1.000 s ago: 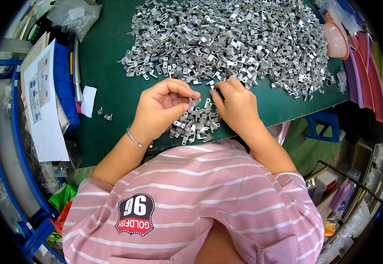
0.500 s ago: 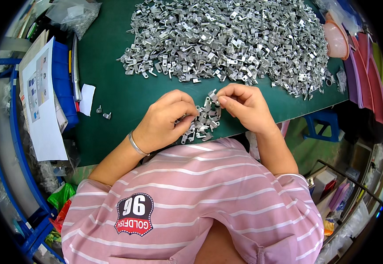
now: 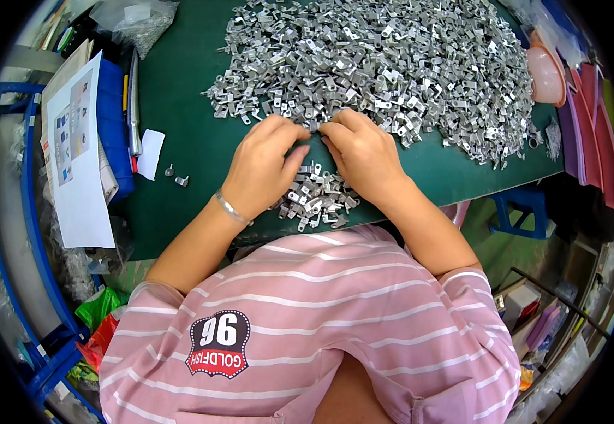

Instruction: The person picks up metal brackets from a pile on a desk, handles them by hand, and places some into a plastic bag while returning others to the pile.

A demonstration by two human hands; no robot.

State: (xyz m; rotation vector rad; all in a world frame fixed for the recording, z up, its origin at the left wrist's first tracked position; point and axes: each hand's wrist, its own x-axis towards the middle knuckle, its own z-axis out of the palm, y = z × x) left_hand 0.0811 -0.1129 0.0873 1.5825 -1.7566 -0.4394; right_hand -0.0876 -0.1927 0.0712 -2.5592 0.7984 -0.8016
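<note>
A large heap of small silver metal brackets [image 3: 384,63] lies on the green tabletop. At its near edge my left hand [image 3: 259,164] reaches in with bent fingers, thumb apart from the forefinger. Beside it my right hand [image 3: 365,150] curves inward, its fingertips touching brackets at the same edge. Both hands look open, though the undersides of the fingers are hidden. A smaller pile of brackets [image 3: 315,199] sits below and between my wrists, close to the table's front edge.
Two loose brackets [image 3: 181,181] lie at left near a white paper scrap [image 3: 151,154]. A blue bin [image 3: 114,120] with papers leaning on it stands farther left. A pink plastic bowl [image 3: 545,74] is right of the heap; a blue stool [image 3: 522,210] stands below the table.
Both hands have moved away from my body, from the small pile to the big heap's near edge. The small pile is now more exposed and spread out.
</note>
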